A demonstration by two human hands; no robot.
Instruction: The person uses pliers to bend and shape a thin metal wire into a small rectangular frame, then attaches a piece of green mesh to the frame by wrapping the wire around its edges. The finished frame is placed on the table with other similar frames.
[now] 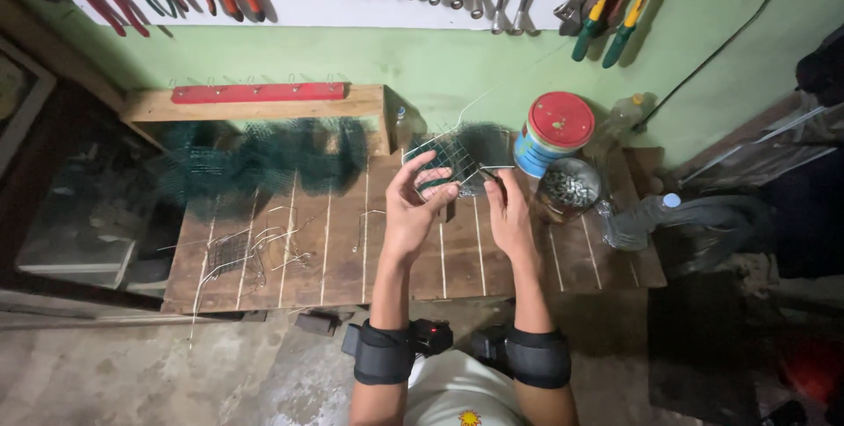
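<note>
My left hand (413,202) grips the near edge of a small piece of green wire mesh (453,155) framed with bare wire, held above the wooden bench (343,250). My right hand (507,211) pinches the mesh's right corner, where a dark flat piece sits. A long wire runs up from the mesh toward the wall. Both wrists wear black bands.
A pile of green mesh (264,158) lies at the bench's back left, and bent wire pieces (251,254) at front left. A tin with a red lid (554,131), an open can of small metal parts (567,187) and plastic bottles stand right. Pliers and wrenches hang above.
</note>
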